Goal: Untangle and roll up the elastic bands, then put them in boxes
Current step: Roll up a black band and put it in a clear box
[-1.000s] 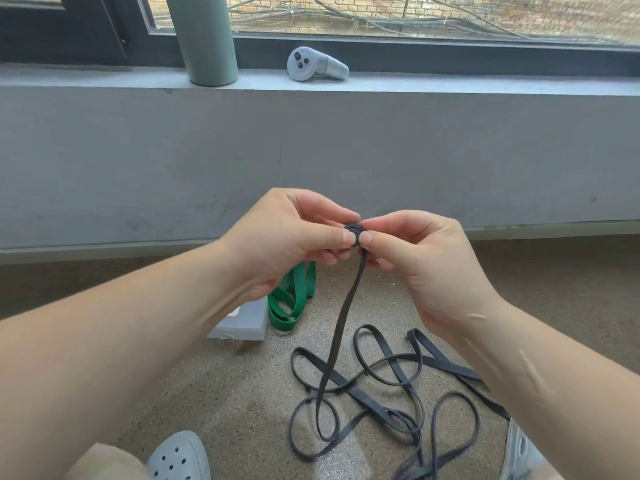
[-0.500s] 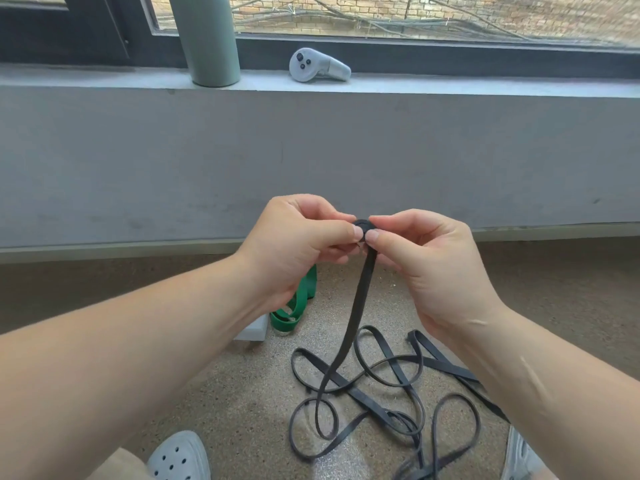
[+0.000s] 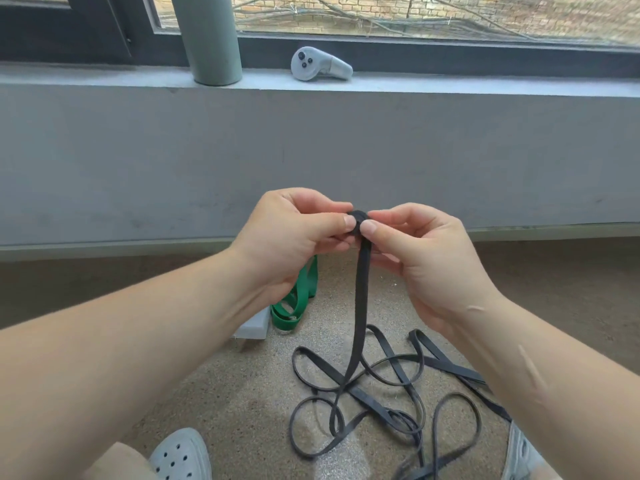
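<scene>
The left hand (image 3: 291, 244) and right hand (image 3: 426, 261) still pinch the rolled end of the black band (image 3: 360, 306) between thumbs and fingers — its hanging length now turned flat-on.

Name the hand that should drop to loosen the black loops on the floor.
Probably the right hand: the black band lies looped mostly beneath it, and the left hand pinches the roll too.
</scene>
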`<act>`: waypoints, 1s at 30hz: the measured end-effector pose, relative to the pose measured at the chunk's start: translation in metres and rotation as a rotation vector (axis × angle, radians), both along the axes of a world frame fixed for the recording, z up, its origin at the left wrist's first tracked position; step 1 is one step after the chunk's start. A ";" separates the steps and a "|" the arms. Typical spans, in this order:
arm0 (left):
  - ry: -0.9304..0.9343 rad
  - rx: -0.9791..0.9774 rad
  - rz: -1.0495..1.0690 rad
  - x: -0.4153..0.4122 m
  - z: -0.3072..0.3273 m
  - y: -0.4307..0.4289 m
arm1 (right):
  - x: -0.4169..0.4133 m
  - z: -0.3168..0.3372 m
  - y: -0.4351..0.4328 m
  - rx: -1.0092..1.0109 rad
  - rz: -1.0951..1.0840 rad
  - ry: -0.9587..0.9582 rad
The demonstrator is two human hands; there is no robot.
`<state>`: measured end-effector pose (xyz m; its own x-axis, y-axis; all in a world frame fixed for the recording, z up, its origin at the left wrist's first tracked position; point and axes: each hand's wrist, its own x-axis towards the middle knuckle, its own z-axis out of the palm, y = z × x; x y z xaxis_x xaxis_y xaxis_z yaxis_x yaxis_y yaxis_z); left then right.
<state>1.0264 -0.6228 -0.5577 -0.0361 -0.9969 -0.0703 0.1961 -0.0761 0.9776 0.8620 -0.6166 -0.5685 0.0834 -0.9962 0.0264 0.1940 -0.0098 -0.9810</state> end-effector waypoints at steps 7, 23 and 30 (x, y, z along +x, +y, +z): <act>0.011 0.038 -0.017 -0.005 -0.005 0.003 | -0.001 -0.001 0.000 -0.080 -0.056 0.066; -0.147 0.021 -0.184 0.012 0.005 -0.003 | -0.010 0.005 -0.007 -0.053 0.113 0.173; 0.081 0.047 -0.129 0.008 0.001 -0.002 | -0.005 0.004 -0.002 0.002 0.078 -0.009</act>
